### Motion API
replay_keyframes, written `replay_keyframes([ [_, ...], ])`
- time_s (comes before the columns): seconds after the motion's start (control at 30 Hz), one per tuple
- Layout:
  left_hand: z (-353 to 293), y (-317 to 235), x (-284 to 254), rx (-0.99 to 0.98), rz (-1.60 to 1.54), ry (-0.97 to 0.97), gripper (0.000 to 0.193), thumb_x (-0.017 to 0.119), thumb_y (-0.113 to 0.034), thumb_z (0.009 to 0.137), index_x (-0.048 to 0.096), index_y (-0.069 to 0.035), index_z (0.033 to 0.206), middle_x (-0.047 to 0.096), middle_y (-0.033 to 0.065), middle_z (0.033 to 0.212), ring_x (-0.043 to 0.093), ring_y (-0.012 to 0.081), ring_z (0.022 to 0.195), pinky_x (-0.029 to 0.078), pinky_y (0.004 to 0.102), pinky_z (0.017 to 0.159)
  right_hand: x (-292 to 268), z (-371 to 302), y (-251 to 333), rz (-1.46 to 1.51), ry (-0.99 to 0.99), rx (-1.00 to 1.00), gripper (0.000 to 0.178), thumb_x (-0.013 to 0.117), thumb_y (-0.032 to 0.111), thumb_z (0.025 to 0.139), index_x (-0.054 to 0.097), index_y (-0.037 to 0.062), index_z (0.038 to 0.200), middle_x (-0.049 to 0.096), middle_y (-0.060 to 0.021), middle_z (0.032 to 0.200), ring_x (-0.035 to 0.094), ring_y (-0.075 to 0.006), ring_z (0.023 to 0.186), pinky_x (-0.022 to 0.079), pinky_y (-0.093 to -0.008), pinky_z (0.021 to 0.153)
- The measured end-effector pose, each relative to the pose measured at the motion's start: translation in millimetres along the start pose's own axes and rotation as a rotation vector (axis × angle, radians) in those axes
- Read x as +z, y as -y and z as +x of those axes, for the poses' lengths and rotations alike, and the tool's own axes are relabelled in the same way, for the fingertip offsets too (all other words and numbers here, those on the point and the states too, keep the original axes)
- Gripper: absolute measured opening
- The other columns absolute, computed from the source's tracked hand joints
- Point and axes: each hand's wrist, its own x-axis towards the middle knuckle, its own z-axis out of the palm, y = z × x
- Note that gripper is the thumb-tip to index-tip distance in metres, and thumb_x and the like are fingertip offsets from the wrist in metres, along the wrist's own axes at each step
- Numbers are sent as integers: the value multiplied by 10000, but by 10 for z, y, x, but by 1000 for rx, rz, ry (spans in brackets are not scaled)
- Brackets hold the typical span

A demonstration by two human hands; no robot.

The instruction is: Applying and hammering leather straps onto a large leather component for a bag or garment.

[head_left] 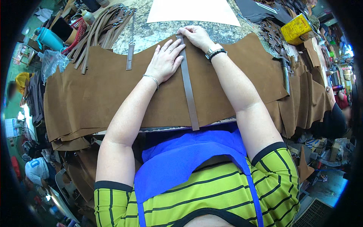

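Note:
A large brown leather or suede piece [102,87] lies spread across the table in front of me. A long grey-brown strap [188,92] runs down its middle, its lower end at the piece's front edge. My right hand [197,38] pinches the strap's top end, where a metal ring partly shows, at the piece's far edge. Flat on the leather rests my left hand [165,61], fingers stretched out, the fingertips touching the strap's left side. To the left, a short strap tab with a metal ring [129,56] sits at the far edge of the piece.
Bundled straps with metal fittings [99,32] lie at the far left, beside a red basket [78,33] and a turquoise cup [50,39]. A white sheet [193,11] lies at the back. On the right are a hammer [285,73], a yellow can [297,30] and more brown pieces [308,100].

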Motion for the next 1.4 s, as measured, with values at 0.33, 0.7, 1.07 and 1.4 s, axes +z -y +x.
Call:
replay_keyframes([
  [0.33, -29, 173, 122, 26, 51, -44, 463, 374, -402, 959, 402, -206, 1377, 333, 26, 1472, 290, 253, 1360, 211, 504, 1111, -378, -1638, 597, -84, 343, -273, 360, 739, 255, 761, 620, 70, 1045, 595, -97, 901, 595, -200, 787, 495, -293, 717],
  [0.7, -2, 110, 140, 3, 132, -11, 489, 303, -442, 975, 351, -235, 1415, 287, -23, 1496, 254, 217, 1378, 171, 473, 1134, -250, -2633, 817, -260, 238, -562, 226, 725, 155, 744, 662, 109, 957, 579, -71, 962, 608, -224, 782, 514, -328, 675],
  [1.07, 31, 142, 178, -13, 58, -15, 492, 268, -469, 977, 357, -263, 1415, 289, -24, 1498, 255, 209, 1381, 182, 484, 1125, -367, -2596, 1155, -342, 10, -747, 221, 721, 96, 710, 673, 90, 925, 631, -37, 829, 620, -191, 683, 520, -301, 576],
  [1.4, 26, 136, 182, 16, 157, -24, 546, 325, -529, 948, 348, -253, 1418, 286, -24, 1498, 251, 228, 1382, 195, 486, 1122, -139, -2827, 771, -402, 93, -676, 190, 713, 62, 738, 670, 74, 923, 624, -46, 826, 618, -188, 669, 519, -305, 563],
])
